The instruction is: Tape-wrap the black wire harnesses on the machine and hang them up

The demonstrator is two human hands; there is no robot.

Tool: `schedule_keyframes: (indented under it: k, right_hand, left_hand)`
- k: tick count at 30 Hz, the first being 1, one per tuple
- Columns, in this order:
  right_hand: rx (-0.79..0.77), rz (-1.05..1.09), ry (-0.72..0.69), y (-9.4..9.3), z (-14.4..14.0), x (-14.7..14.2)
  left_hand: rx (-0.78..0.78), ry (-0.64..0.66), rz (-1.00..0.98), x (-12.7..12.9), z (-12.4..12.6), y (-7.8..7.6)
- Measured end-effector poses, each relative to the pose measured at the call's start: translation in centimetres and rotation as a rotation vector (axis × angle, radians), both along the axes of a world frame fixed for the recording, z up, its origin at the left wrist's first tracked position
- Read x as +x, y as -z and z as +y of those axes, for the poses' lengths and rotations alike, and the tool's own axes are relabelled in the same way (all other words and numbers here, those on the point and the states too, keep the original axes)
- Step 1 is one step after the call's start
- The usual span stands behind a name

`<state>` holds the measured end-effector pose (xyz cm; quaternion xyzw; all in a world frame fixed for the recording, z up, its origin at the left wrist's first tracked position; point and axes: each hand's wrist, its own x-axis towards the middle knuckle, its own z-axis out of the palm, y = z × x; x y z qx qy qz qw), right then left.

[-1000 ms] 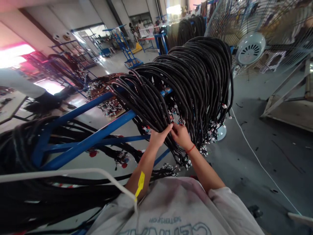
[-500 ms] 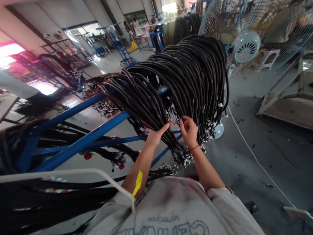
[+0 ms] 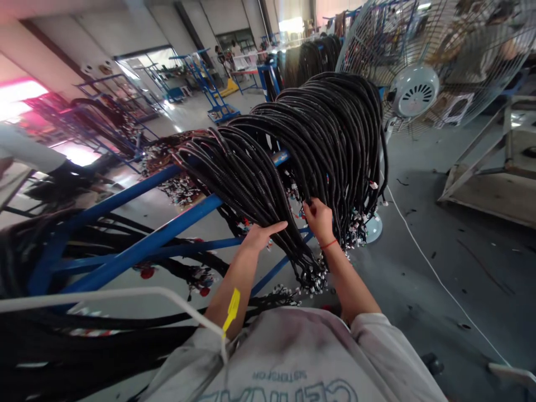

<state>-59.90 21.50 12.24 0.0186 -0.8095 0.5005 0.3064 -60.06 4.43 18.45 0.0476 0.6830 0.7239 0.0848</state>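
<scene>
While both hands work among hanging cables, the scene reads so:
Left hand (image 3: 260, 234): flat and open-fingered, palm pressed on the near-left strands of the black cable bundle (image 3: 293, 151), gripping nothing.
Right hand (image 3: 319, 219): fingers curled closed around a few strands just right of the left hand.
Black cable bundle: draped over the blue rack rail (image 3: 167, 231), ends hanging down with small white connectors (image 3: 314, 282) below the hands.
Wrist: red band (image 3: 329, 244) on the right arm.
Far right: large fan (image 3: 414, 89) behind the bundle.
Floor: white cord (image 3: 435, 276) running right.
</scene>
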Motion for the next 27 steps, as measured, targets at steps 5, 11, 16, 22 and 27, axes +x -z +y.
schedule_keyframes:
  k: [5, 11, 16, 22, 27]
  right_hand:
    - [0.113, 0.142, -0.39, -0.4, -0.6, 1.8]
    - [0.045, 0.115, 0.175, -2.5, 0.2, -0.6]
    - [-0.018, 0.141, 0.303, -2.4, 0.1, -2.8]
    - [0.08, 0.114, 0.12, -3.4, 0.0, -1.1]
    - [0.331, 0.207, -0.272, -6.6, 1.0, 1.7]
  left_hand:
    - [0.007, 0.064, 0.11, 0.2, 0.7, 0.5]
    - [0.011, 0.05, 0.202, 0.4, 0.8, 1.3]
    - [0.016, 0.03, 0.116, 0.0, 0.2, 1.7]
    - [0.156, 0.036, -0.001, -0.5, 0.1, 2.1]
    - [0.15, 0.098, -0.022, -1.5, -0.3, 2.8]
